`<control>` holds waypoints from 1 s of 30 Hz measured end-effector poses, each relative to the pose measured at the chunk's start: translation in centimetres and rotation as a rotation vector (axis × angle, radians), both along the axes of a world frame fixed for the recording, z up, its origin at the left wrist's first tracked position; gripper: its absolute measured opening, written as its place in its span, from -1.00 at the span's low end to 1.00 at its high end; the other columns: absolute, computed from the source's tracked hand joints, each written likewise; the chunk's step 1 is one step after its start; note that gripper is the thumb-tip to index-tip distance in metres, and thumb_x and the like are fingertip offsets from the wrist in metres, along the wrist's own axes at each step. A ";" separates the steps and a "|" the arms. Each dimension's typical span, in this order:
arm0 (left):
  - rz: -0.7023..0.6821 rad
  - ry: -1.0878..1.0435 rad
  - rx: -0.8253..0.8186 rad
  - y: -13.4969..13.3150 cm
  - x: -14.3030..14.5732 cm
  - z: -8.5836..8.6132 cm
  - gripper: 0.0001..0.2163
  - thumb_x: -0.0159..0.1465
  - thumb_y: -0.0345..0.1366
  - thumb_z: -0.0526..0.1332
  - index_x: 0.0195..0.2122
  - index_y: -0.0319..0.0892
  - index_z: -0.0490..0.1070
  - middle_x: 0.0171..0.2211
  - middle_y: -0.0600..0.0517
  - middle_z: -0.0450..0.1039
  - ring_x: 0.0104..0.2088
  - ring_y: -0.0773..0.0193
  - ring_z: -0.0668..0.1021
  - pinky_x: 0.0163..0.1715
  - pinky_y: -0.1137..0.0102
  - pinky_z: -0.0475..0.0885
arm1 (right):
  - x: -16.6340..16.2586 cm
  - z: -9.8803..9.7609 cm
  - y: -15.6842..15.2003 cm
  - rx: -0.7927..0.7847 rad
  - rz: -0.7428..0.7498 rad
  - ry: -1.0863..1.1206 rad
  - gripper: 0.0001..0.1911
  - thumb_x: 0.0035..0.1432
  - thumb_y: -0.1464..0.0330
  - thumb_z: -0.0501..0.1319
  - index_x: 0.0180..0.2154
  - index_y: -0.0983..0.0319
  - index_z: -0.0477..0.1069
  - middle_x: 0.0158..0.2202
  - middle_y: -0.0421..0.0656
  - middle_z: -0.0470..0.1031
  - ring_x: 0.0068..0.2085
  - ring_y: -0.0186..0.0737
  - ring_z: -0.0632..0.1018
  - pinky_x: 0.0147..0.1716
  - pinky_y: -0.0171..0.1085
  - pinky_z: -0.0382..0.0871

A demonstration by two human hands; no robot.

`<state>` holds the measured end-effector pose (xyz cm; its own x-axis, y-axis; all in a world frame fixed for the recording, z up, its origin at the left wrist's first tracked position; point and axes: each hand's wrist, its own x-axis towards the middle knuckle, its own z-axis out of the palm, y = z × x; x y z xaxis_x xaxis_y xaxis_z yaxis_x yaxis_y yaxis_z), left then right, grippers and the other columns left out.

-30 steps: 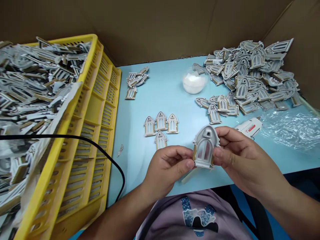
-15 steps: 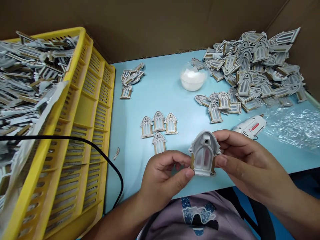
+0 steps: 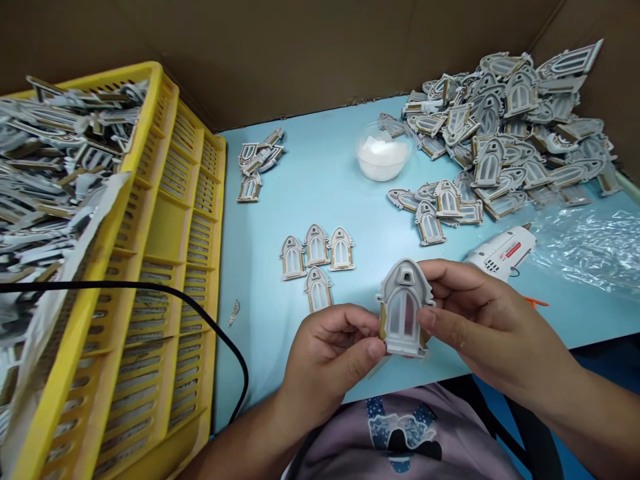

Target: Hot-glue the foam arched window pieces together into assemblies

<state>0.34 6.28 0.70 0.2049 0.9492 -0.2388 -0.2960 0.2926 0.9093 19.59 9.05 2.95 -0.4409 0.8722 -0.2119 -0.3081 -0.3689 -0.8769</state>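
Between both hands, a small arched window piece is held upright above the table's front edge. It is pale grey-white with brownish side edges and a small square hole near its top. My left hand pinches its lower left side between thumb and fingers. On the other side, my right hand grips the right edge, thumb on the front and fingers behind. Several similar window pieces lie face up on the table just beyond my left hand. Past my right hand rests a white glue gun.
A yellow crate heaped with similar pieces stands at left, a black cable crossing it. A clear bowl with white contents sits at the back. A large pile of pieces and clear plastic wrap occupy the right. Cardboard walls enclose the back.
The held window piece has tilted slightly, its front turning more toward me. My right thumb has shifted a little further onto its front. An orange bit now shows beside my right hand.
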 end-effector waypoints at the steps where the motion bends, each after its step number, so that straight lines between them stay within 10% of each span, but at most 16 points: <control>1: -0.003 0.000 -0.001 0.0 0.0 0.0 -0.75 0.14 -0.11 0.46 -0.40 -0.21 0.56 -0.53 0.05 0.49 -0.53 0.40 0.46 -0.51 0.53 0.41 | 0.0 -0.1 0.0 -0.009 0.002 0.010 -0.68 0.30 0.41 0.29 0.02 -0.09 0.52 -0.17 -0.25 0.58 -0.19 -0.42 0.56 -0.25 -0.49 0.50; 13: -0.060 0.066 0.089 -0.6 -0.5 -0.6 -0.79 0.21 -0.11 0.40 -0.30 -0.15 0.58 -0.44 0.04 0.54 -0.42 0.33 0.49 -0.38 0.45 0.39 | 0.1 -0.2 0.5 -0.068 0.076 -0.012 -0.80 0.31 0.32 0.28 -0.03 0.01 0.51 -0.28 -0.24 0.53 -0.29 -0.35 0.53 -0.32 -0.38 0.48; 22: -0.046 0.442 0.357 -0.4 -0.3 -0.3 -0.98 0.22 -0.34 0.34 -0.33 -0.15 0.54 -0.45 0.08 0.53 -0.43 0.35 0.50 -0.38 0.46 0.36 | 0.1 -0.2 0.7 0.356 -0.104 -0.563 -0.85 0.32 0.25 0.23 -0.27 0.14 0.54 -0.36 -0.24 0.56 -0.36 -0.35 0.55 -0.39 -0.40 0.44; 30: -0.093 0.247 0.188 -0.6 -0.5 -0.4 -0.83 0.21 -0.20 0.38 -0.37 -0.20 0.53 -0.47 0.03 0.51 -0.44 0.34 0.48 -0.40 0.46 0.37 | 0.2 0.6 0.9 0.768 -0.055 -0.971 -0.72 0.34 0.40 0.12 -0.46 0.21 0.42 -0.42 -0.25 0.59 -0.44 -0.38 0.55 -0.49 -0.36 0.26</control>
<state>-0.19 5.73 0.33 0.2500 0.9615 -0.1143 -0.0394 0.1281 0.9910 19.79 9.92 3.51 -0.3459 0.9272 0.1437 0.5914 0.3344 -0.7338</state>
